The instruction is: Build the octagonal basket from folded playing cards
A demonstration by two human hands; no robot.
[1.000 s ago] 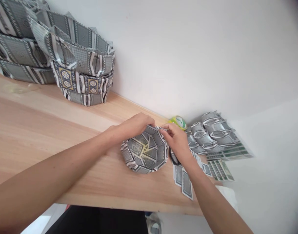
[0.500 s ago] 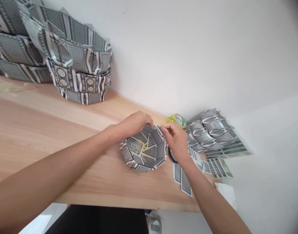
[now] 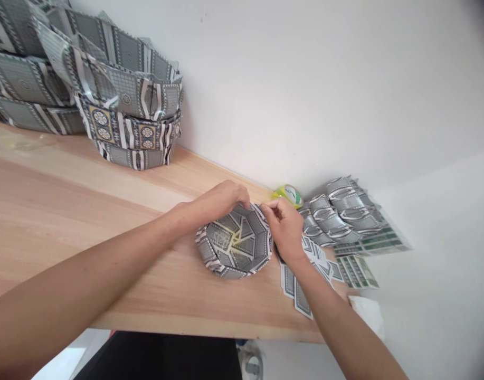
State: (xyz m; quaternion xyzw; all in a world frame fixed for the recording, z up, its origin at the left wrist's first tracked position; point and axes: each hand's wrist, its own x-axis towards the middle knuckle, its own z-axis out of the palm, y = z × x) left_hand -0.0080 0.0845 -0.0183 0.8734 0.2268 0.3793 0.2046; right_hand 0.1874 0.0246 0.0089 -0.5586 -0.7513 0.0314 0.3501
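A small round basket made of folded playing cards (image 3: 210, 253) stands on the wooden table, its floor of overlapping grey cards joined with yellowish tape. My left hand (image 3: 229, 198) is closed over the far rim, fingers bent down and partly hidden. At the far right of the rim, my right hand (image 3: 283, 221) pinches the edge between thumb and fingertips. Loose grey-backed playing cards (image 3: 303, 298) lie fanned beside and partly under my right forearm.
Two larger card baskets, one (image 3: 134, 105) in front of another (image 3: 24, 79), stand at the left by the wall. Behind my right hand lie a roll of tape (image 3: 287, 194) and folded card strips (image 3: 340, 211). Green-striped sheets (image 3: 356, 272) and white tissue (image 3: 366, 314) are at the right edge.
Both hands stay at the same places on the basket's rim. Only a very slight shift of the right hand and forearm shows.
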